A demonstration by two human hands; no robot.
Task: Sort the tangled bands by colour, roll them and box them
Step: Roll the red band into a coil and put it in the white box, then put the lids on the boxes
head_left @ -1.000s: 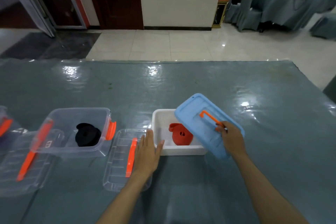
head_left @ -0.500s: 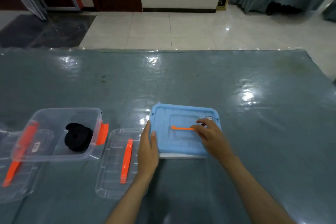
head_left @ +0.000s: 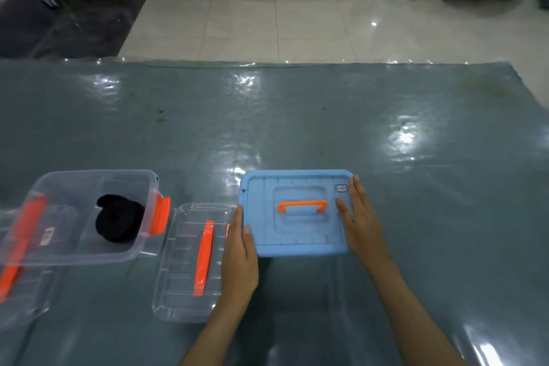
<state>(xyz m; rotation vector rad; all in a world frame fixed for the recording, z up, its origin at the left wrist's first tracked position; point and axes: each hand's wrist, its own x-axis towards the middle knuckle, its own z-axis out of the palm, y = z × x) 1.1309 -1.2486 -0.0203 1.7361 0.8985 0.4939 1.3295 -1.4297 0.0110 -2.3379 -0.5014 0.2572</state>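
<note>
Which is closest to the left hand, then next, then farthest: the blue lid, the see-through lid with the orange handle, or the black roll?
From the left hand:
1. Blue lid: touching, at its right; the thumb rests on it.
2. See-through lid: just beside it, on the left.
3. Black roll: farthest, inside the clear box further left.

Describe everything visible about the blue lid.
The blue lid is a rectangular, rounded-corner piece of matte plastic with ribbed edges, a recessed centre holding a flat orange handle, and a small label in its far right corner. It lies flat over its box on the table. The left hand and right hand press its sides, fingers straight.
</note>
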